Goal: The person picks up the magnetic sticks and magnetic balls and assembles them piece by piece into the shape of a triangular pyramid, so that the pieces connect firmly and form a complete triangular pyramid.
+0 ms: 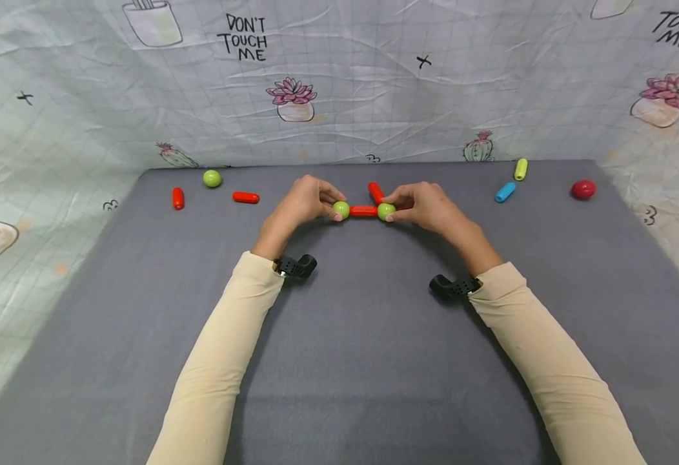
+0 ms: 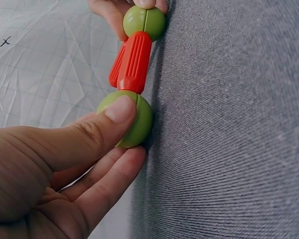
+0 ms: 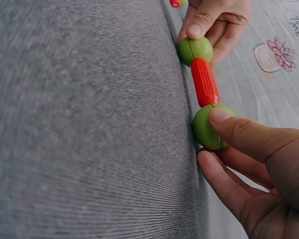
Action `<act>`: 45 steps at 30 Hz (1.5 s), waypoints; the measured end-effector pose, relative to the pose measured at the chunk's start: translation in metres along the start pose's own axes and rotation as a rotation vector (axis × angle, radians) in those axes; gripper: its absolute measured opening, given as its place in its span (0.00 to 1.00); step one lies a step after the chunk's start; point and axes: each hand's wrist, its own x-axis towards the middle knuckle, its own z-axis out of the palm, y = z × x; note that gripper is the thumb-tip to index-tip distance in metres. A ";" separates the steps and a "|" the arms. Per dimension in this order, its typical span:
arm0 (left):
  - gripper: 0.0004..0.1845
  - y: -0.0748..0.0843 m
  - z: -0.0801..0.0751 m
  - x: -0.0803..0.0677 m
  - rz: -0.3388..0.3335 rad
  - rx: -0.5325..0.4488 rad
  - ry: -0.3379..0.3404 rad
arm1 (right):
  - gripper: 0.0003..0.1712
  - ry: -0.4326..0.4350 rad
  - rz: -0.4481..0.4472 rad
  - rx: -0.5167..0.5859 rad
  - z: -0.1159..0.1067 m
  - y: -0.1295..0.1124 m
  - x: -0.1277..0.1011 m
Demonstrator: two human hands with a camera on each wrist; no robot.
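A red ridged rod (image 1: 364, 211) lies between two green balls, with one ball at each end. My left hand (image 1: 310, 199) pinches the left green ball (image 2: 143, 119) between thumb and fingers. On the other side, my right hand (image 1: 423, 205) grips the right green ball (image 3: 207, 132), its thumb pressed on the top. A second red rod (image 1: 375, 192) slants back from the right ball, its near end right at that ball. Both balls are close over the grey cloth, near the far edge of the table.
To the left are a green ball (image 1: 212, 179), an upright-lying red rod (image 1: 178, 198) and a sideways red rod (image 1: 246, 197). On the right lie a blue rod (image 1: 505, 192), a yellow-green rod (image 1: 521, 169) and a red ball (image 1: 583, 189). A printed curtain (image 1: 351, 84) hangs behind the table (image 1: 351, 336).
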 end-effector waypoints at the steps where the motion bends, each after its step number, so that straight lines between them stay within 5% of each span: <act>1: 0.21 0.000 0.000 0.000 -0.004 -0.002 -0.002 | 0.20 -0.002 -0.002 -0.001 0.000 0.000 0.000; 11: 0.21 0.000 0.000 0.003 0.001 0.029 -0.020 | 0.20 -0.003 -0.002 0.004 0.000 -0.002 -0.004; 22: 0.21 0.000 -0.002 0.003 0.014 0.090 -0.032 | 0.20 -0.103 -0.138 -0.065 0.000 -0.018 -0.023; 27: 0.20 0.003 0.001 0.005 0.063 0.055 -0.037 | 0.18 -0.074 -0.152 -0.071 0.003 -0.022 -0.026; 39: 0.15 0.006 0.024 0.022 0.064 -0.074 0.151 | 0.18 0.041 -0.077 -0.215 0.017 -0.034 -0.027; 45: 0.16 0.008 0.029 0.028 0.098 -0.143 0.130 | 0.18 0.039 -0.147 -0.164 0.015 -0.036 -0.032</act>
